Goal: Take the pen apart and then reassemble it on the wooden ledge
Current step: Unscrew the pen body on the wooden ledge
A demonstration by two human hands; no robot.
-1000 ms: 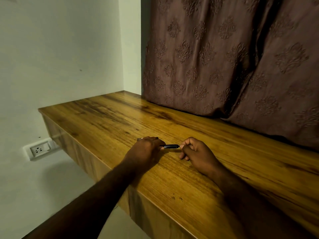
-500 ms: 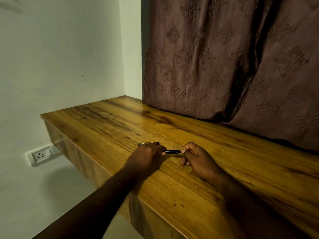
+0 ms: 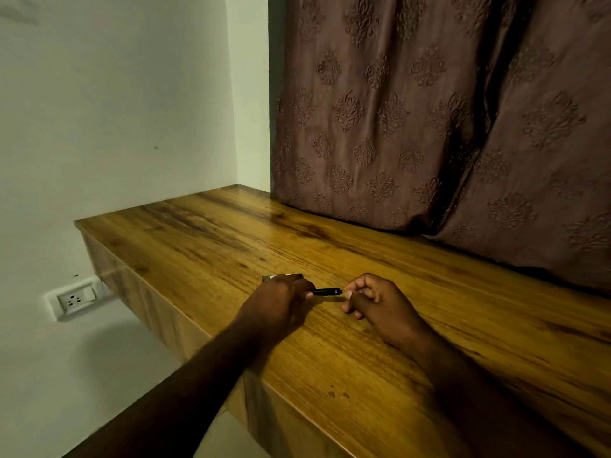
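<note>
head view | my left hand (image 3: pixel 276 305) closed round one end of the pen (image 3: pixel 325 291) | my right hand (image 3: pixel 373 300) fingertips pinch the other end | pen lies level just over the wooden ledge (image 3: pixel 205 239), near its front edge | small dark item (image 3: pixel 282 277) behind left hand, can't tell what

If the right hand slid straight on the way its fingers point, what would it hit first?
The right hand points left along the pen it pinches, so it would probably meet the left hand gripping the other end first.
</note>
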